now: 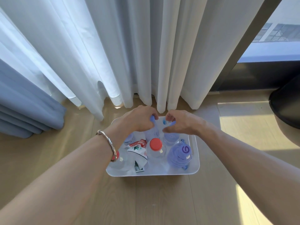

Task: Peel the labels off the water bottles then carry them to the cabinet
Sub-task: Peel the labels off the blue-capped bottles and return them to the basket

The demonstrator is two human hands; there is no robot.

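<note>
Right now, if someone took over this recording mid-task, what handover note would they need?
Left hand: fingers grip the blue-capped bottle by its top, at the far side of the white bin.
Right hand: fingers pinch the cap of a second bottle beside it.
Red-capped bottle and purple bottle stand in the bin; crumpled peeled labels lie loose among them.
Done: some labels off. Left: check the rest, carry bottles to the cabinet, not in view.
</note>
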